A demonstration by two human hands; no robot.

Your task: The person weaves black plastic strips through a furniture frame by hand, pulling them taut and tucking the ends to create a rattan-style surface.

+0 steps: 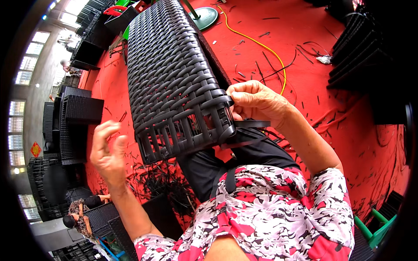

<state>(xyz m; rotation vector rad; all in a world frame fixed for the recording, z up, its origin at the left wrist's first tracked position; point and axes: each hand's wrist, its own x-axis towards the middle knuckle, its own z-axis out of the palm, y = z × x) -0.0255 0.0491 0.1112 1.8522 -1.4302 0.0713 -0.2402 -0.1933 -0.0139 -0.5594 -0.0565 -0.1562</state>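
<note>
A black woven wicker panel piece (170, 69), box-like in shape, stands tilted in front of me over my knees. Its near end shows open gaps between bare strips, while the rest is tightly woven. At its right near corner my right hand (259, 102) is closed in a pinch on a flat black wicker strip (252, 124), whose loose end hangs beside the corner. My left hand (109, 152) is raised to the left of the piece, apart from it, fingers loosely bent and spread with nothing seen in them.
Red floor covering (305, 108) carries scattered strip offcuts and a yellow cable (265, 45). A round green base (203, 18) stands beyond the piece. Tangled black strips (172, 185) lie by my legs. Woven furniture (82, 106) lines the left; another person (80, 219) sits at lower left.
</note>
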